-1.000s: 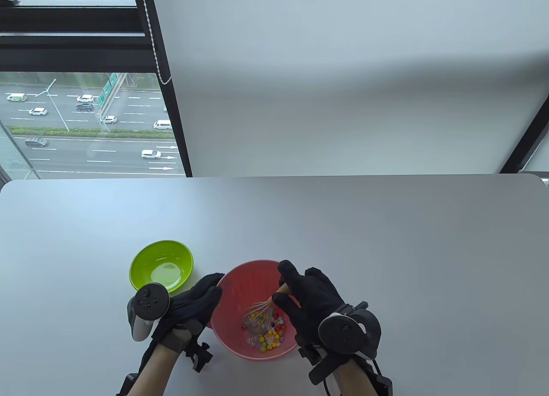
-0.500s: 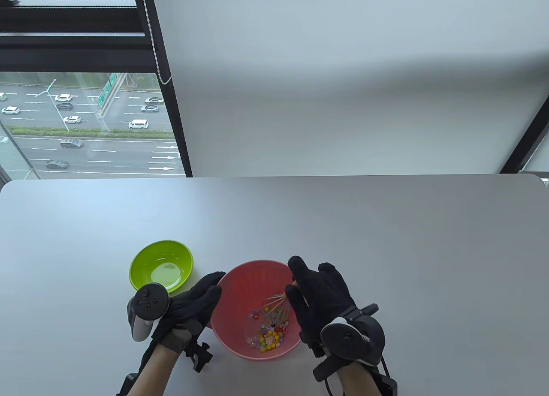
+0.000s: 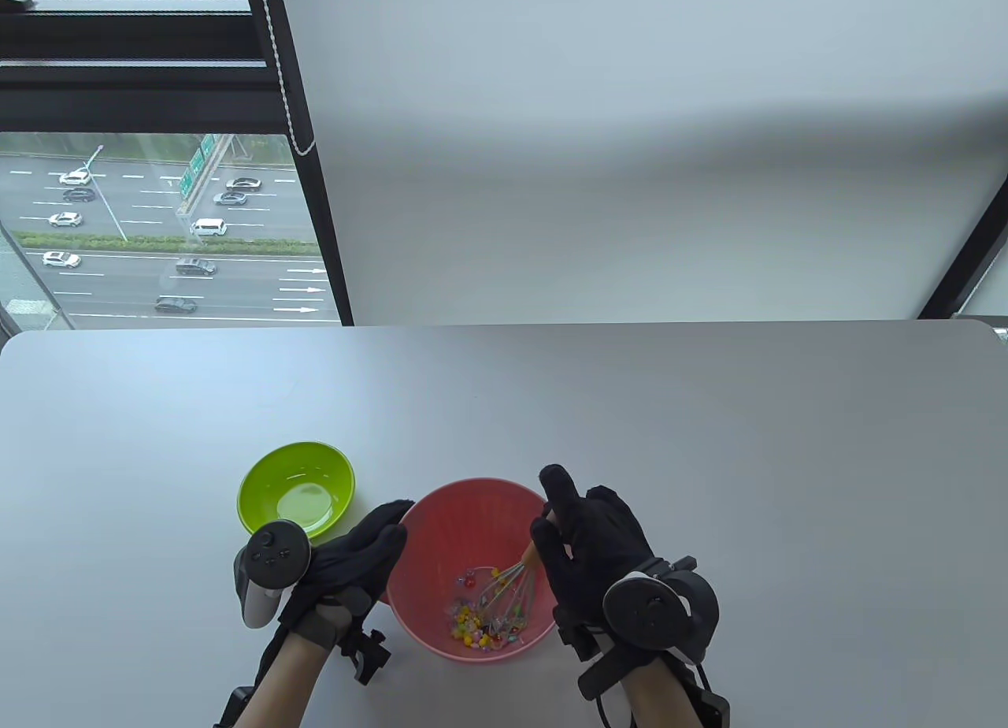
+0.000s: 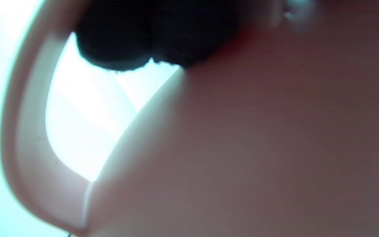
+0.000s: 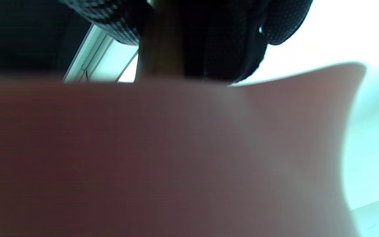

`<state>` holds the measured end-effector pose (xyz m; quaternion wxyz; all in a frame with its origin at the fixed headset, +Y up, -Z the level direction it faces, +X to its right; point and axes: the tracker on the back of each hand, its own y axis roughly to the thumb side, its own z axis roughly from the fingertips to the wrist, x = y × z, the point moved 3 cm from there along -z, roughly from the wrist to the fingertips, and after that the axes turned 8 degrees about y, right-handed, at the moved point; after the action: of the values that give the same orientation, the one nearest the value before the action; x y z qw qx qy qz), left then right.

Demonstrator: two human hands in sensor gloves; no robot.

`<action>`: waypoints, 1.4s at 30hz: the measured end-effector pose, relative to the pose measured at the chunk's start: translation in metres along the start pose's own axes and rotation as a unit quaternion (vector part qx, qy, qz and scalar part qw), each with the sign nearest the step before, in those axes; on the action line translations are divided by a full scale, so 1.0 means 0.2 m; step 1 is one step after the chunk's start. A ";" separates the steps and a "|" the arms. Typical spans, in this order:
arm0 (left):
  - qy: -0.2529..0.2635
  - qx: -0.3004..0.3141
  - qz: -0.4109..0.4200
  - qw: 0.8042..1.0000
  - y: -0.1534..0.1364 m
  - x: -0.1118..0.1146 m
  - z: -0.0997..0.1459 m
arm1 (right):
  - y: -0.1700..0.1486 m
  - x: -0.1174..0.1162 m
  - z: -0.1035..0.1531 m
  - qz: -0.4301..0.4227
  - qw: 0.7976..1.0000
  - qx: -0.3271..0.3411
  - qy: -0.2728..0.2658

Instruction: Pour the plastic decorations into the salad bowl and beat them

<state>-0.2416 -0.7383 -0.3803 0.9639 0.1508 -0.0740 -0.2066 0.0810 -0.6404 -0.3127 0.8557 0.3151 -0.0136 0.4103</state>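
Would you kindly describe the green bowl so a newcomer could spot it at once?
On the grey table, look near the front edge, left of the pink salad bowl. The green bowl sits just beyond the left hand; it alone is lime green, smaller, and holds no decorations.

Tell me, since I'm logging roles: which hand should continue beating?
Right hand: it grips the wire whisk in the pink plastic bowl; the left hand only steadies the rim.

Daylight from the window (image 3: 157, 224) lights the table view evenly and sharply, while both wrist views are badly blurred, backlit and overexposed at their bright edges.
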 end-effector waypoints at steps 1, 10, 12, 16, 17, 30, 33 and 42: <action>0.000 0.000 0.001 1.000 0.00 0.00 0.00 | 0.00 -0.01 0.00 -0.002 1.000 0.000 0.002; 0.000 -0.001 0.001 1.000 0.00 0.00 0.00 | 0.03 -0.04 0.00 0.008 1.000 0.003 0.007; 0.000 -0.001 0.003 1.000 0.00 0.00 0.00 | 0.03 -0.04 0.00 0.011 1.000 0.004 0.008; 0.000 -0.001 0.003 1.000 0.00 0.00 0.00 | 0.04 -0.04 0.00 0.032 0.999 0.009 0.002; 0.001 -0.001 0.003 1.000 0.00 0.00 0.00 | 0.04 -0.04 0.00 0.039 0.999 0.012 0.000; 0.001 -0.001 0.004 1.000 0.00 0.00 0.00 | 0.08 0.00 0.01 0.109 0.993 0.038 -0.025; 0.001 -0.001 0.004 1.000 0.00 0.00 0.00 | 0.09 0.02 0.02 0.124 0.991 0.041 -0.031; 0.001 -0.002 0.005 1.000 -0.01 0.00 0.00 | 0.06 0.04 0.01 0.097 0.994 0.029 -0.031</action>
<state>-0.2416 -0.7396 -0.3802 0.9652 0.1487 -0.0739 -0.2019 0.0788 -0.6301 -0.3013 0.8017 0.3494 -0.0592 0.4813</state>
